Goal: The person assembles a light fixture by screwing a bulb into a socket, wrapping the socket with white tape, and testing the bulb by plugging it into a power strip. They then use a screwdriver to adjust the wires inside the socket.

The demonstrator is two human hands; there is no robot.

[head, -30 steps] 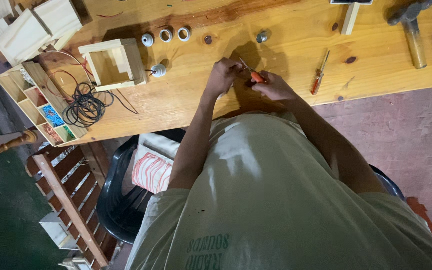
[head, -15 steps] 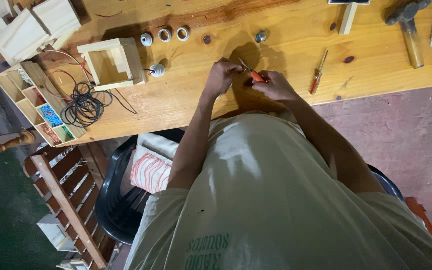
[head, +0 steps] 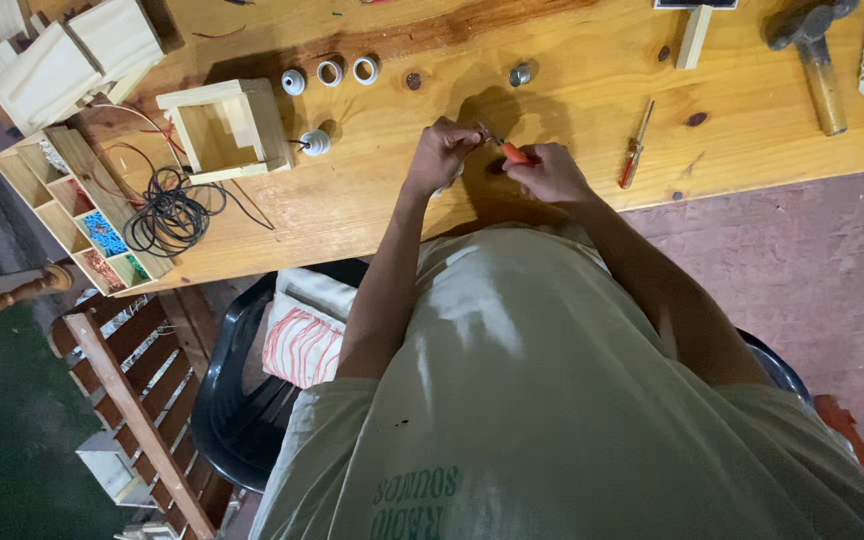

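Observation:
Both my hands meet over the wooden workbench (head: 372,210). My right hand (head: 552,175) grips a small orange-handled tool (head: 515,153), its metal tip pointing toward my left hand. My left hand (head: 442,150) is closed around a small part, mostly hidden by the fingers, held against the tool's tip. The two hands are almost touching, just above the bench top.
An open wooden box frame (head: 222,130) with a white lamp socket (head: 316,143) stands to the left, beside a black wire coil (head: 167,215) and a compartment tray (head: 82,210). Also on the bench: white rings (head: 330,72), a red screwdriver (head: 636,150), a hammer (head: 817,60). A black chair (head: 242,420) sits below.
Both hands stay together at the same spot on the bench, with only slight finger movement. Nothing was picked up or put down.

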